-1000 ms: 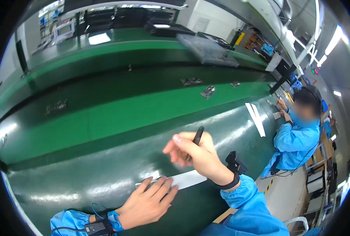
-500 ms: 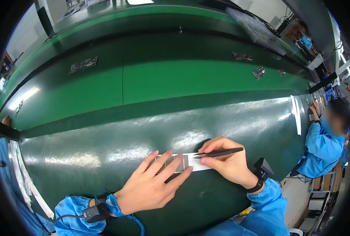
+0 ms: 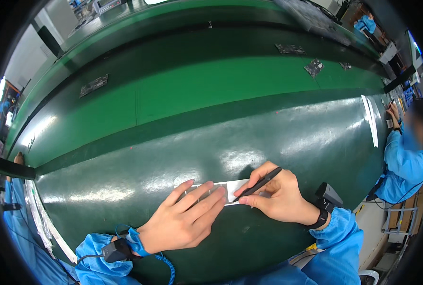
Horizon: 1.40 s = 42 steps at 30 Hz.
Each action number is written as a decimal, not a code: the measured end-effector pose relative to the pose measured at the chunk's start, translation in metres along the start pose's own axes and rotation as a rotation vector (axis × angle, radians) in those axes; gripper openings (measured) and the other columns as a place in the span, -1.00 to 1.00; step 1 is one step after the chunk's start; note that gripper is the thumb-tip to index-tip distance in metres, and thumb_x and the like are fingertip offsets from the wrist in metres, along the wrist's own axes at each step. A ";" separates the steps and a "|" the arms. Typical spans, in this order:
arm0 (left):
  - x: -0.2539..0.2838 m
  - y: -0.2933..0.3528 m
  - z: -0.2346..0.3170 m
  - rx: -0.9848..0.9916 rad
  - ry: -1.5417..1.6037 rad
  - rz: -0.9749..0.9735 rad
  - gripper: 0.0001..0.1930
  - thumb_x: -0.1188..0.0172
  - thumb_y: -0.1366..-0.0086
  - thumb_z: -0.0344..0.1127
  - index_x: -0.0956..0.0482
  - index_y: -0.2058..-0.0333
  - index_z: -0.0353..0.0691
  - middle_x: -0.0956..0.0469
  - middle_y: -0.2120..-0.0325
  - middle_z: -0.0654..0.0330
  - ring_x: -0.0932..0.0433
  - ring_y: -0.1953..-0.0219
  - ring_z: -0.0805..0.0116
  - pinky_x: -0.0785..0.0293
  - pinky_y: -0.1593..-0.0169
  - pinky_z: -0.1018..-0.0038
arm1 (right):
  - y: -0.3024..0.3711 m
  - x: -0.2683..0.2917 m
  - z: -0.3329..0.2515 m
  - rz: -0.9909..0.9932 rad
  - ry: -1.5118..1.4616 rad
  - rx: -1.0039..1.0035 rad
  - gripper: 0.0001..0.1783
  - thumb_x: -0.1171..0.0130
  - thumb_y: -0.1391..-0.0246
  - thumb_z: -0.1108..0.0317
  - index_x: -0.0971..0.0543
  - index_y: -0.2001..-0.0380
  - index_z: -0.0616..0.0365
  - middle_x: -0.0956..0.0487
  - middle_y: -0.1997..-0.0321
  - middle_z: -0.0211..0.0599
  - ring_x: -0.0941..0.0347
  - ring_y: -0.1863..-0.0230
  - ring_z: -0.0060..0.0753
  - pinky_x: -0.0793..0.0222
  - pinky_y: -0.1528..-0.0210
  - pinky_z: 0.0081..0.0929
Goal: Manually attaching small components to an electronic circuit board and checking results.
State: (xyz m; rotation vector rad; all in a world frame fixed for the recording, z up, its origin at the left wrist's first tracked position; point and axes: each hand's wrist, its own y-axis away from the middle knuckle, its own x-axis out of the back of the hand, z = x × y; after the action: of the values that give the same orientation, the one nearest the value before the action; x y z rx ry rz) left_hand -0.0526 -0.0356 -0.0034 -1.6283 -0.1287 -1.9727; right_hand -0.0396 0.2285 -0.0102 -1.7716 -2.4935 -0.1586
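Observation:
On the dark green bench mat lies a white strip point(image 3: 239, 184) bearing grey rectangular patches point(image 3: 230, 188). My left hand point(image 3: 185, 221) rests flat over the strip's left part, fingers stretched out and hiding some of the patches. Black tweezers point(image 3: 264, 182) are pinched in my right hand point(image 3: 285, 199). Their tips point down at the strip, by the right edge of the last grey patch. Whether the tips grip anything is too small to tell.
Circuit boards point(image 3: 94, 85) lie on the bright green surface beyond, with more boards point(image 3: 313, 68) at the far right. White strips point(image 3: 370, 121) lie at the right and left bench ends. A co-worker in a blue sleeve point(image 3: 398, 152) sits at the right. A coiled blue cord point(image 3: 168, 270) hangs near my left wrist.
The tweezers have tilted more steeply, and their tips now meet the strip near the grey patch. My left hand stays on the strip. The whole view has shifted slightly.

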 end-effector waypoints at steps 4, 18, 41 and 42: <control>0.002 -0.010 0.001 -0.014 0.001 0.019 -0.50 -0.31 0.02 -0.33 -0.65 0.02 -0.27 -0.56 -0.11 0.14 -0.52 -0.14 0.13 -0.39 -0.23 0.11 | -0.001 0.013 -0.008 0.085 -0.350 -0.108 -0.65 -0.30 -0.08 0.72 -0.42 0.13 0.22 -0.71 0.22 -0.02 -0.68 0.23 -0.44 -0.59 0.36 -0.55; -0.079 -0.321 -0.144 0.030 0.088 0.621 -0.53 -0.35 -0.18 -0.30 -0.52 -0.04 -0.35 -0.60 0.08 -0.11 -0.62 0.09 -0.05 -0.55 -0.02 0.20 | 0.000 0.140 -0.001 0.580 -0.426 0.018 -0.72 -0.21 -0.15 0.68 -0.46 0.10 0.23 -0.70 0.27 0.16 -0.64 0.43 -0.37 -0.57 0.44 -0.50; 0.022 0.036 -0.040 0.185 0.263 0.336 -0.46 -0.58 0.11 -0.45 -0.62 0.09 -0.40 -0.66 0.16 -0.04 -0.65 0.18 -0.01 -0.60 0.14 0.26 | -0.006 0.139 0.011 0.776 -0.152 0.123 -0.75 -0.22 -0.17 0.60 -0.46 0.10 0.23 -0.69 0.25 0.09 -0.60 0.46 -0.44 -0.47 0.44 -0.60; 0.020 0.042 -0.038 0.197 0.267 0.338 -0.48 -0.57 0.10 -0.46 -0.62 0.10 -0.39 -0.65 0.14 -0.03 -0.64 0.17 0.00 -0.60 0.13 0.26 | -0.008 0.129 0.007 0.757 -0.149 0.117 -0.75 -0.22 -0.17 0.60 -0.46 0.10 0.23 -0.69 0.25 0.09 -0.60 0.46 -0.44 -0.47 0.44 -0.60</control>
State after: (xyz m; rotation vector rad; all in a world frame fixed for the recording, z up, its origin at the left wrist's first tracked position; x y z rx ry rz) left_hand -0.0672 -0.0942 -0.0060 -1.1649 0.0518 -1.8289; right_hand -0.0895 0.3479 -0.0013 -2.5787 -1.6803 0.1696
